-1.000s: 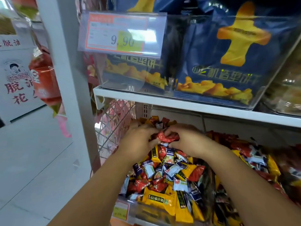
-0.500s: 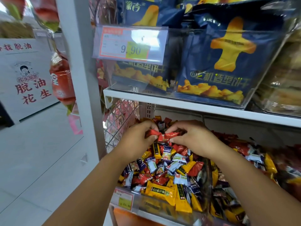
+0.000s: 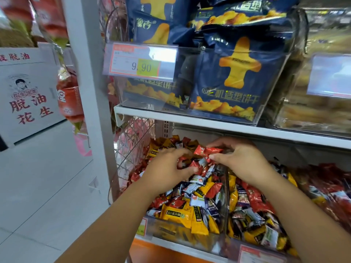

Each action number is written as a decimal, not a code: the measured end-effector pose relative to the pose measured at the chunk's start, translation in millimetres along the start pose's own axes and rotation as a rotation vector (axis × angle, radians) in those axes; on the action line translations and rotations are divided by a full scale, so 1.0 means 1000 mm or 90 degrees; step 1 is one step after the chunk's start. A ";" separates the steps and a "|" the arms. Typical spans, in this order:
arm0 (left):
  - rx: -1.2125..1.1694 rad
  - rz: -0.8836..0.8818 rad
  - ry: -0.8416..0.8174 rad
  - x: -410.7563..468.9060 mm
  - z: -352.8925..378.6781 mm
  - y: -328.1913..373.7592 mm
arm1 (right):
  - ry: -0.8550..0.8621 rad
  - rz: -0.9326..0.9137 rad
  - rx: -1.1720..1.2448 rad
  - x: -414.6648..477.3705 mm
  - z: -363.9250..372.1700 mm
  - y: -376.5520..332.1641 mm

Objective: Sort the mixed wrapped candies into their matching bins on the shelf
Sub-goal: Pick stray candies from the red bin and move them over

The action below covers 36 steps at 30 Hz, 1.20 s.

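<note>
Mixed wrapped candies in red, yellow, white and dark blue fill the left clear bin (image 3: 190,232) on the lower shelf. My right hand (image 3: 239,160) pinches a red wrapped candy (image 3: 206,150) between thumb and fingers above the back of the pile. My left hand (image 3: 169,168) curls around other red candies (image 3: 182,162) just left of it. The two hands sit close together, with red wrappers between them. A second bin (image 3: 252,221) to the right holds a similar mix.
A clear divider wall (image 3: 226,186) separates the two candy bins. A white shelf (image 3: 209,124) runs just above my hands, carrying a clear bin of dark blue biscuit bags (image 3: 228,82) with a 9.90 price tag (image 3: 140,61). A white upright post (image 3: 89,92) and wire mesh (image 3: 133,141) stand at left.
Both hands have lifted slightly off the pile. My right hand now holds a red candy higher and apart from the left hand's red candies. The view has tilted up and drawn closer.
</note>
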State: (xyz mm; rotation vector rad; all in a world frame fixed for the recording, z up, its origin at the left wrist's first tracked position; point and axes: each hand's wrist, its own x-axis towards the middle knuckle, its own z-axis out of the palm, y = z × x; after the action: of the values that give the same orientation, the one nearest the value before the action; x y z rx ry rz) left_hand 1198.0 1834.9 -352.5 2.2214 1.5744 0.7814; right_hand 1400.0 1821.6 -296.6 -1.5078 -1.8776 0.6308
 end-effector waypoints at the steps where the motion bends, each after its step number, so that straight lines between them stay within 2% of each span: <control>1: 0.031 0.001 -0.007 0.003 0.004 0.004 | 0.018 0.000 0.006 -0.002 -0.001 0.002; 7: 0.241 -0.032 -0.106 0.018 0.025 0.011 | 0.059 0.032 0.060 -0.019 -0.017 0.021; 11: 0.252 -0.039 -0.127 0.024 0.025 0.012 | 0.096 0.056 0.071 -0.034 -0.034 0.039; 14: 0.224 -0.049 -0.116 0.025 0.026 0.011 | 0.088 0.049 -0.065 -0.044 -0.043 0.061; 16: 0.212 -0.049 -0.103 0.023 0.027 0.011 | 0.016 0.052 -0.175 -0.050 -0.046 0.075; 18: 0.192 -0.050 -0.081 0.021 0.027 0.011 | -0.053 0.051 -0.223 -0.056 -0.048 0.085; 20: 0.135 -0.058 -0.065 0.020 0.027 0.012 | -0.069 0.048 -0.209 -0.062 -0.050 0.087; 26: -0.097 -0.103 -0.047 0.013 0.015 0.008 | 0.011 0.023 -0.150 -0.064 -0.051 0.067; 31: -0.130 -0.136 -0.014 0.002 -0.009 -0.002 | 0.031 -0.043 -0.103 -0.046 -0.028 0.032; 36: -0.141 -0.089 -0.015 -0.011 -0.020 -0.018 | -0.058 -0.087 -0.134 -0.007 0.005 0.000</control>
State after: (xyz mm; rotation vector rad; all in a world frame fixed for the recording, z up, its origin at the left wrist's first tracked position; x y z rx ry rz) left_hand 1169.0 1829.4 -348.9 1.9365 1.5310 0.8409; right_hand 1397.6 1814.9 -301.0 -1.4841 -2.1519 0.4576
